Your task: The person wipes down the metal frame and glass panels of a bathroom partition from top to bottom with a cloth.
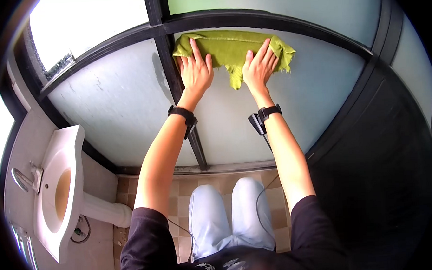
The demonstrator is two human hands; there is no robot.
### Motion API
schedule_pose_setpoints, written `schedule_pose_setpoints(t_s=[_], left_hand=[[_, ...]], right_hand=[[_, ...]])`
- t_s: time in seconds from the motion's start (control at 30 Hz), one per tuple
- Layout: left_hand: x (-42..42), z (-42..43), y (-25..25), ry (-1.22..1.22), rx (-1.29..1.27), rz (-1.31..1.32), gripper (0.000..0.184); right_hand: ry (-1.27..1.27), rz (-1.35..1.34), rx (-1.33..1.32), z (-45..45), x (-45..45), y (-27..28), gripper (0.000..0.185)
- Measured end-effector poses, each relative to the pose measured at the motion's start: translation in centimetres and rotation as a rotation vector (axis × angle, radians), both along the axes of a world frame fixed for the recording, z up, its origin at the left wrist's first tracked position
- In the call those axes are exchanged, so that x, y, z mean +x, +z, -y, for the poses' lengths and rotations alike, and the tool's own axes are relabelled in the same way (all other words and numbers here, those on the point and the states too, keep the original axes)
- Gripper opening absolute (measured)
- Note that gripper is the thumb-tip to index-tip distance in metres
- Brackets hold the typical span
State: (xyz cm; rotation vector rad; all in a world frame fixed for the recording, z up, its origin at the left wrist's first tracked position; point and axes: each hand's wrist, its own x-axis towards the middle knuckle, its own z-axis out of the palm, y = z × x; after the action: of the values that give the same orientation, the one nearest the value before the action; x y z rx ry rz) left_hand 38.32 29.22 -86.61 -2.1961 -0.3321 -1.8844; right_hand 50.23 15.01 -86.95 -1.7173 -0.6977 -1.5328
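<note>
A yellow-green cloth (226,46) with frayed edges is spread against the upper part of a frosted glass panel (254,119), just under a black frame bar (264,20). My left hand (195,71) presses flat on the cloth's left part, fingers apart and pointing up. Toward the cloth's right end, my right hand (260,68) lies on it with the fingers stretched out. A flap of cloth hangs down between the two hands. Each wrist wears a black strap with a small device.
A white pedestal sink (75,165) with a metal faucet (27,178) stands at the left. On the right is a dark panel (371,167). Tiled floor (179,185) shows around my legs, and thin cables hang from both wrist devices. A bright window (90,20) is at the upper left.
</note>
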Motion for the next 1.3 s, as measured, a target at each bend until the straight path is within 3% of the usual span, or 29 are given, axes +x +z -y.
schedule_pose_setpoints(t_s=[0.2,0.27,0.5,0.77,0.87,0.93,1.0,1.07,1.13,1.2,1.27,1.3], left_hand=[[1.1,-0.2,-0.3,-0.012,-0.099,-0.075,0.073],[1.1,-0.4,0.3,-0.082,0.032,-0.049,0.071],[0.1,-1.4,0.4,-0.184,0.184,-0.248,0.061],[-1.4,-2.3,-9.0,-0.148,0.224,-0.529,0.062],[-3.0,-1.1,-9.7,-0.143,0.225,-0.540,0.061],[-3.1,-1.1,-8.8,-0.126,0.182,-0.493,0.064],[-2.8,-0.8,-6.6,-0.095,0.081,-0.355,0.068],[-2.0,-1.0,-4.1,-0.088,0.024,-0.215,0.073],[-1.5,-0.9,-2.0,-0.104,-0.041,-0.194,0.074],[-0.7,-1.4,-1.3,-0.094,-0.027,-0.192,0.075],[-0.4,-2.0,-1.5,0.155,0.161,-0.249,0.076],[-0.2,-2.1,-1.8,-0.090,0.005,-0.195,0.076]], right_hand=[[-0.049,0.056,0.038,-1.5,-0.2,0.7,0.069],[0.074,0.088,-0.087,-2.2,-0.6,1.1,0.066],[0.117,0.265,-0.233,-3.8,-1.3,0.5,0.057],[0.162,0.214,-0.611,-0.7,0.3,-9.0,0.060],[0.147,0.210,-0.632,1.1,1.0,-10.7,0.065],[0.152,0.197,-0.606,1.1,1.5,-10.4,0.067],[0.077,0.101,-0.402,1.2,0.5,-7.8,0.070],[0.074,0.174,-0.253,-0.1,-0.4,-4.6,0.068],[0.090,0.172,-0.231,-1.6,-1.2,-2.0,0.066],[0.168,0.212,-0.278,-3.2,-1.6,-0.2,0.064],[0.179,0.342,-0.328,-4.1,-1.7,0.8,0.062],[0.240,0.314,-0.362,-4.0,-1.8,0.7,0.062]])
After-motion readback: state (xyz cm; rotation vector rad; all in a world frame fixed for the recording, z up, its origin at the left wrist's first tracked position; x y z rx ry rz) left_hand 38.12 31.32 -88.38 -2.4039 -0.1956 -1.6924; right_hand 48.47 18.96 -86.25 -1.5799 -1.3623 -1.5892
